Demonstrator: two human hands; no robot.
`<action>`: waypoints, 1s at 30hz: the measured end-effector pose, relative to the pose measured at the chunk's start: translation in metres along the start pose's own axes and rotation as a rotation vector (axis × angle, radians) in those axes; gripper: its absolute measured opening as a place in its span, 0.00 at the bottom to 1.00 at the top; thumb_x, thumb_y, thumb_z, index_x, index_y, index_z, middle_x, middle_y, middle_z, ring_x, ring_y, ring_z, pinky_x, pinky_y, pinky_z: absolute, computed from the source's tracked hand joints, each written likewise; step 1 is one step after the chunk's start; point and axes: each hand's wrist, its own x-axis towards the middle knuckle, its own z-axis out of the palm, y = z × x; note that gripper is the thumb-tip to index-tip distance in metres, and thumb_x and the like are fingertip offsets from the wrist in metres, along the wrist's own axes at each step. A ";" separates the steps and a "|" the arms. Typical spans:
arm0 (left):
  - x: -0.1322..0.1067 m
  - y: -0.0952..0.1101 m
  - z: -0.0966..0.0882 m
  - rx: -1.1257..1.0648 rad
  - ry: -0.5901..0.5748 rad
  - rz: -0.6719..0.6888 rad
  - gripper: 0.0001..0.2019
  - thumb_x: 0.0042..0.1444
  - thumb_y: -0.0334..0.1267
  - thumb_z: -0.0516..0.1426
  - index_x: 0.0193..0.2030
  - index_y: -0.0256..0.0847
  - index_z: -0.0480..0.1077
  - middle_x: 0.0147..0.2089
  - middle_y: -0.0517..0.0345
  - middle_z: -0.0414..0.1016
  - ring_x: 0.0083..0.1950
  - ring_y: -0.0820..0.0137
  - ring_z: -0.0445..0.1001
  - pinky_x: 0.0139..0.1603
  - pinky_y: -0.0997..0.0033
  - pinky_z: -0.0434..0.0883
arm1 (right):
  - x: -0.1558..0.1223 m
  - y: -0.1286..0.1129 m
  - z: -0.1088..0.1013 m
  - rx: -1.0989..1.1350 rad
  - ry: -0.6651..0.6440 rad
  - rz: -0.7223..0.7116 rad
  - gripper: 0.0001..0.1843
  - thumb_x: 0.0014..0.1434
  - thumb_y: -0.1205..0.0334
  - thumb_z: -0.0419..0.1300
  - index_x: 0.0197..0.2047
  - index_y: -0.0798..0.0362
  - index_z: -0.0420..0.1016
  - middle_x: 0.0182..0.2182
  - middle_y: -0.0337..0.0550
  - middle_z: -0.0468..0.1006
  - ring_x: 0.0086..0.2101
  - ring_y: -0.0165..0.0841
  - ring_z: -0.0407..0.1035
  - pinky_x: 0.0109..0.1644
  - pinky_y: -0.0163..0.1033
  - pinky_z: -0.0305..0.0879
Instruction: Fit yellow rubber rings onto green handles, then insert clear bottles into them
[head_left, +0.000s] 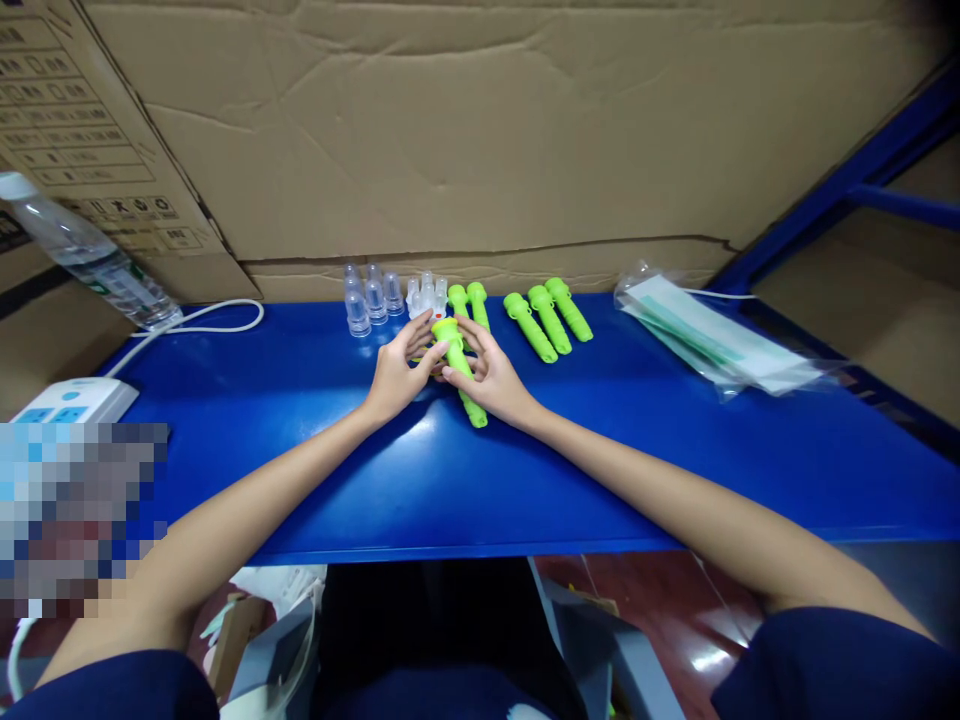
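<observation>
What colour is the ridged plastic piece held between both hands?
Bright lime green; the plastic piece shows best in the head view, above the blue table.

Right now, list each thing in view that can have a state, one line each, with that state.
Left hand: fingers curled on the green piece.
Right hand: fingers on the green piece.
Green piece: held between both hands, low end on the blue table.
Three green pieces: lying side by side, untouched.
Clear caps: standing upright.
Water bottle: leaning, cap on.
Plastic packets: stacked flat.
</observation>
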 end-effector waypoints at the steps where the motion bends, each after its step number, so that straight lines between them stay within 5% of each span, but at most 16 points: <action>1: 0.000 0.001 0.000 -0.010 -0.019 -0.019 0.29 0.60 0.50 0.63 0.64 0.38 0.67 0.61 0.41 0.75 0.60 0.56 0.78 0.60 0.57 0.77 | -0.001 -0.003 0.000 0.003 -0.004 0.010 0.46 0.58 0.54 0.64 0.74 0.41 0.45 0.74 0.52 0.47 0.52 0.41 0.76 0.49 0.47 0.81; 4: -0.002 0.005 0.000 0.017 -0.025 -0.039 0.28 0.61 0.51 0.61 0.63 0.37 0.70 0.59 0.43 0.78 0.56 0.57 0.80 0.57 0.58 0.78 | -0.004 -0.010 0.002 -0.023 -0.014 0.067 0.47 0.60 0.55 0.63 0.75 0.35 0.42 0.75 0.49 0.43 0.42 0.37 0.80 0.38 0.45 0.84; 8: -0.002 0.010 -0.004 0.143 -0.013 0.042 0.26 0.62 0.51 0.60 0.62 0.39 0.72 0.59 0.45 0.78 0.55 0.58 0.79 0.55 0.60 0.78 | -0.007 -0.014 0.004 -0.134 0.044 0.082 0.49 0.58 0.56 0.65 0.76 0.38 0.44 0.72 0.51 0.56 0.34 0.33 0.80 0.30 0.40 0.82; 14: 0.001 0.009 -0.005 0.225 -0.059 0.156 0.24 0.64 0.47 0.59 0.63 0.40 0.70 0.63 0.45 0.74 0.59 0.62 0.76 0.62 0.61 0.71 | -0.010 -0.012 0.002 -0.149 0.035 0.090 0.51 0.61 0.53 0.62 0.77 0.46 0.36 0.43 0.45 0.83 0.23 0.31 0.75 0.27 0.41 0.78; 20: 0.000 0.004 -0.003 0.234 0.031 0.126 0.25 0.62 0.47 0.61 0.62 0.39 0.71 0.58 0.45 0.78 0.54 0.63 0.79 0.55 0.65 0.75 | -0.008 -0.007 -0.001 -0.319 0.027 -0.023 0.45 0.64 0.51 0.60 0.76 0.52 0.43 0.32 0.40 0.82 0.29 0.34 0.75 0.37 0.42 0.77; 30: -0.002 0.010 -0.005 0.361 0.053 0.241 0.21 0.64 0.41 0.60 0.63 0.43 0.72 0.50 0.50 0.81 0.45 0.68 0.76 0.50 0.66 0.72 | -0.008 0.000 -0.003 -0.282 0.015 -0.063 0.43 0.66 0.48 0.59 0.75 0.50 0.43 0.30 0.39 0.79 0.29 0.34 0.75 0.35 0.41 0.75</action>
